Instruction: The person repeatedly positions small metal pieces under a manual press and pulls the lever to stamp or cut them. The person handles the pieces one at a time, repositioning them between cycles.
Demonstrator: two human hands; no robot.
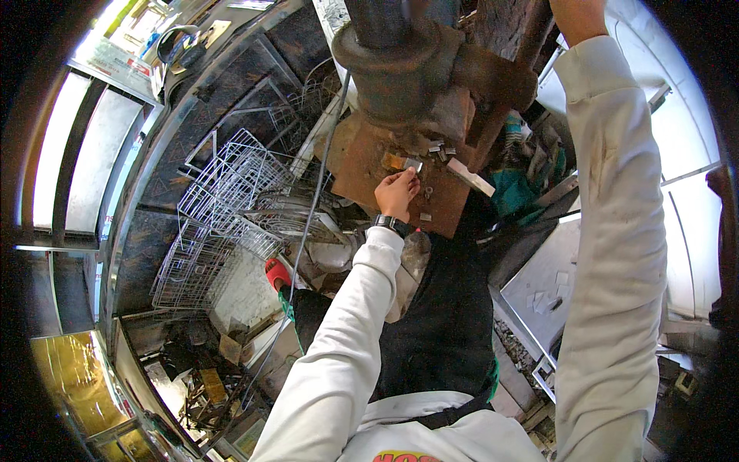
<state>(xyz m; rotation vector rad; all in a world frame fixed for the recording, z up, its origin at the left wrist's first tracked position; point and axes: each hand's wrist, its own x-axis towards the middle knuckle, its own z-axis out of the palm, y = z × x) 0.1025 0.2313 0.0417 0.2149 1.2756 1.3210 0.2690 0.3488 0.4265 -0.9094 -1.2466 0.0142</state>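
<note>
1. Well, my left grip [398,192] is closed to a pinch, fingers on a small metal piece [416,165] at its one o'clock, over the brown desk [448,202].
2. My right grip [579,17] is up between one and two o'clock, cut off by the edge; I cannot tell how open it is or what it has.
3. From my left grip, the machine [400,85] stands at twelve, a pale bar [471,178] at three, wire racks [235,185] at nine.
</note>
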